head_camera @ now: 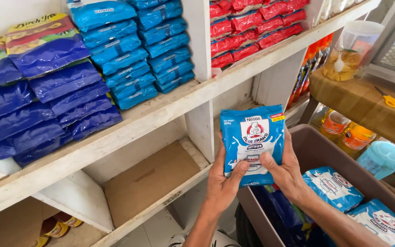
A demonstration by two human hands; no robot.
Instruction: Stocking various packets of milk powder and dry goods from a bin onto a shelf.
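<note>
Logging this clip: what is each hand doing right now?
Left hand: closed on the blue pouch.
Right hand: closed on the same pouch.

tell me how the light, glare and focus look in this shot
Head view: bright even daylight; glare streaks on the glossy dark blue packs; the light blue pouch in the left hand and right hand is sharp; shelf edge bows slightly from wide-angle distortion.

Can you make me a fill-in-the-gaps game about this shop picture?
1. Both hands, left hand and right hand, hold one ____ pouch.
2. The scissors on the wooden counter have ____ handles.
3. More pouches lie in a brown ____.
4. The shelf under the stacked pouches holds only a sheet of ____.

Missing words: blue; yellow; bin; cardboard
</note>
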